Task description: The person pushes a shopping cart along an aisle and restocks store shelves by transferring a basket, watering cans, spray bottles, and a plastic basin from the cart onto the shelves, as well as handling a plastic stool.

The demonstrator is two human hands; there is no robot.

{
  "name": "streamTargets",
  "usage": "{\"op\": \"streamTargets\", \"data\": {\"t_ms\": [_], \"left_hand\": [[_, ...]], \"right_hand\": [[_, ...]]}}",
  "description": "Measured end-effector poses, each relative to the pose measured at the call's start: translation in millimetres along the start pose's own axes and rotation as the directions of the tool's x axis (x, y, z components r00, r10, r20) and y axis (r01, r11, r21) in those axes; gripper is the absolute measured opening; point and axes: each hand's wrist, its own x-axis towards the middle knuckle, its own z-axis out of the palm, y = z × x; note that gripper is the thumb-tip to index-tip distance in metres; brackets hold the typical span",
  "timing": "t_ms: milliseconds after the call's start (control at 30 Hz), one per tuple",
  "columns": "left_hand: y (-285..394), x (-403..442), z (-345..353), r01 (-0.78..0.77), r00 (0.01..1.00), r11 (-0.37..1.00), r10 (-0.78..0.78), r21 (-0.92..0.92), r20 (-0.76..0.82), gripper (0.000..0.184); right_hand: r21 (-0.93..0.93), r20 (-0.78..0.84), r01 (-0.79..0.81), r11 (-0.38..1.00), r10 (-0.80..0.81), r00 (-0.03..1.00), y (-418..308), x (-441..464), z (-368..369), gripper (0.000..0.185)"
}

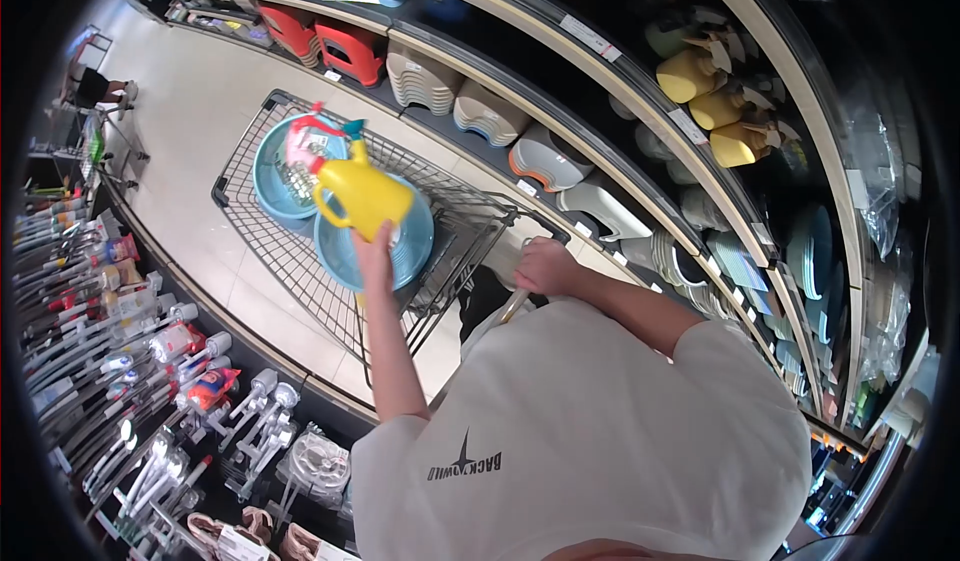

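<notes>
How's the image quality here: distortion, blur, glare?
Head view: strong wide-angle distortion, the shelf edges bowing and the corners falling to black; head view: the yellow bottle in the left hand looks slightly smeared, possibly motion blur; head view: bright glints on the clear plastic wrap at far right, pale floor brightly lit.

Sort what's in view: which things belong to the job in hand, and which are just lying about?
Job in hand:
- yellow bottle, in the left hand
- cart, with the right hand on its handle
- blue basins, in the cart

Just about:
- red stools, shelved
- shelf bottles, also yellow
- packaged goods at left
</notes>
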Motion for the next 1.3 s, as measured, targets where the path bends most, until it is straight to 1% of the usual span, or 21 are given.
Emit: {"op": "streamTargets", "data": {"t_ms": [33, 67, 133, 233, 333, 367, 467, 533, 567, 633, 700, 733, 800, 933, 967, 1000, 1067, 1167, 1200, 1267, 1300], "left_hand": [[-2.5, -21.0, 8.3, -0.023, 1.0, 0.999, 0.023, -0.035, 0.013, 0.069], [-6.7, -42.0, 19.6, -0.044, 0.999, 0.997, 0.046, -0.069, 0.024, 0.072], [20.9, -87.0, 44.1, -0.014, 0.999, 0.991, 0.008, 0.131, 0.049, 0.079], [20.1, -121.3, 59.1, -0.072, 0.996, 0.986, 0.063, 0.152, 0.068, 0.082], [23.8, -138.2, 71.7, -0.224, 0.974, 0.961, 0.213, 0.16, 0.081, 0.091], [29.2, -144.2, 76.9, -0.295, 0.955, 0.928, 0.292, 0.228, 0.047, 0.092], [41.4, -147.0, 81.7, -0.422, 0.89, 0.814, 0.455, 0.399, 0.013, 0.097], [46.6, -147.2, 79.5, -0.549, 0.703, 0.491, 0.708, 0.676, 0.057, 0.099], [47.9, -146.3, 78.2, -0.551, 0.699, 0.483, 0.712, 0.68, 0.061, 0.099], [50.5, -144.7, 79.5, -0.624, 0.5, 0.155, 0.833, 0.766, 0.238, 0.1], [53.1, -142.7, 82.3, -0.631, 0.442, 0.065, 0.849, 0.773, 0.29, 0.101], [56.8, -141.2, 83.3, -0.635, 0.386, -0.017, 0.859, 0.772, 0.337, 0.103], [56.2, -136.1, 98.8, -0.647, 0.388, -0.01, 0.856, 0.762, 0.341, 0.102], [56.6, -139.7, 141.1, -0.681, 0.443, 0.044, 0.82, 0.731, 0.363, 0.098], [53.6, -140.8, 150.7, -0.684, 0.44, 0.041, 0.82, 0.729, 0.367, 0.098], [47.3, -144.0, 159.4, -0.68, 0.512, 0.133, 0.79, 0.721, 0.337, 0.09], [34.4, -144.4, 169.6, -0.673, 0.581, 0.225, 0.751, 0.705, 0.314, 0.082], [6.5, -129.4, 167.5, -0.551, 0.789, 0.317, 0.499, 0.772, 0.358, 0.042], [-6.5, -123.7, 164.1, -0.552, 0.788, 0.314, 0.501, 0.773, 0.359, 0.042], [-25.4, -116.0, 161.0, -0.397, 0.913, 0.36, 0.249, 0.844, 0.323, 0.036], [-27.5, -117.2, 165.1, -0.397, 0.913, 0.358, 0.25, 0.845, 0.323, 0.036]], "right_hand": [[0.005, -0.006, 0.013, 1.0, -0.013, 1.0, -5.8, 6.1, -2.6, 0.035], [-0.003, 0.109, -0.062, 0.998, 0.062, 0.992, -9.5, 10.6, -6.4, 0.032], [-0.009, 0.225, -0.116, 0.993, 0.115, 0.968, -12.7, 17.6, -6.3, 0.03], [0.42, -0.011, -0.225, 0.879, 0.253, 0.967, -25.2, 33.2, -15.5, 0.025], [0.593, -0.069, -0.244, 0.768, 0.35, 0.934, -51.7, 59.7, -51.2, 0.024], [0.614, 0.009, -0.307, 0.727, 0.383, 0.924, -58.5, 66.0, -64.3, 0.025], [0.758, -0.072, -0.181, 0.626, 0.357, 0.931, -81.7, 82.9, -92.4, 0.027], [0.811, -0.101, -0.143, 0.567, 0.376, 0.921, -102.3, 94.7, -107.4, 0.027], [0.845, -0.062, -0.164, 0.509, 0.398, 0.915, -106.7, 96.7, -111.7, 0.027], [0.88, -0.031, -0.172, 0.444, 0.414, 0.91, -98.2, 89.8, -111.6, 0.028], [0.825, 0.1, -0.348, 0.446, 0.492, 0.865, -86.1, 86.9, -104.8, 0.023], [0.827, 0.098, -0.344, 0.446, 0.487, 0.868, -87.2, 87.9, -107.5, 0.023], [0.942, 0.011, -0.189, 0.277, 0.538, 0.843, -84.3, 86.9, -117.5, 0.02], [0.984, -0.006, -0.102, 0.147, 0.597, 0.802, -51.4, 88.9, -138.6, 0.018], [0.98, -0.054, -0.078, 0.183, 0.624, 0.78, -33.1, 87.5, -146.9, 0.019], [0.974, -0.104, -0.056, 0.221, 0.648, 0.754, -12.5, 84.2, -156.1, 0.021], [0.908, -0.213, -0.067, 0.413, 0.594, 0.776, 31.0, 72.2, -182.7, 0.023], [0.695, -0.424, -0.15, 0.703, 0.569, 0.704, 79.9, 52.4, -233.9, 0.021], [0.604, -0.502, -0.161, 0.781, 0.529, 0.684, 101.4, 46.3, -246.1, 0.021], [0.447, -0.629, -0.163, 0.88, 0.438, 0.642, 135.2, 38.5, -268.0, 0.022], [0.434, -0.608, -0.267, 0.86, 0.499, 0.617, 138.4, 35.9, -281.7, 0.022]]}}
